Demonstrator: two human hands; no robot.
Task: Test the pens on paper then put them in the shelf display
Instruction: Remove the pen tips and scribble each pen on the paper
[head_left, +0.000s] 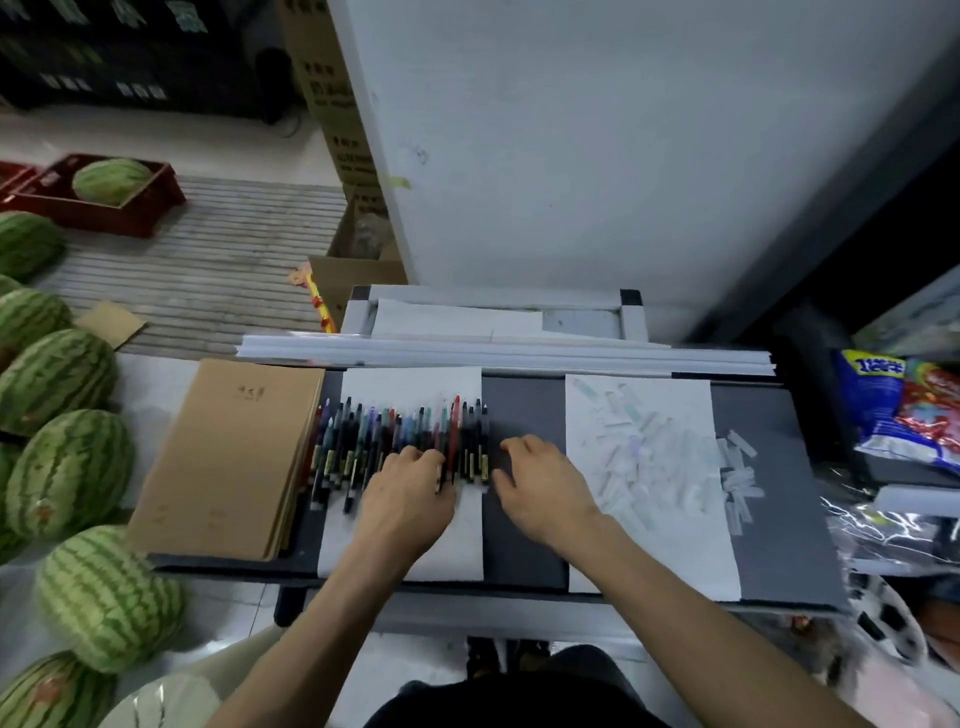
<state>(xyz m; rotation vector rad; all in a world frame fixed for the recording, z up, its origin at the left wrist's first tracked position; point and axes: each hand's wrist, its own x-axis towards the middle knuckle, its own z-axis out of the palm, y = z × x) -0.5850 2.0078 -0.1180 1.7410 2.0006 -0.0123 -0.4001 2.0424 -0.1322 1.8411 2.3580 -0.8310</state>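
Several pens (363, 441) lie side by side in a row on a white sheet of paper (410, 382) on the dark grey table (522, 410). My left hand (410, 493) rests on the right part of the row, its fingers curled down onto a dark pen beside a red pen (456, 431). My right hand (543, 486) lies on the bare table just right of the row, fingers loosely curled, thumb near the last pen, holding nothing. A white rack (498, 314) stands behind the table against the wall.
A stack of brown notebooks (228, 457) lies left of the pens. A second white sheet (649, 545) on the right carries several small pale caps or tags. Long white strips (504, 353) line the table's back edge. Watermelons (67, 467) crowd the left; snack bags (904, 410) sit right.
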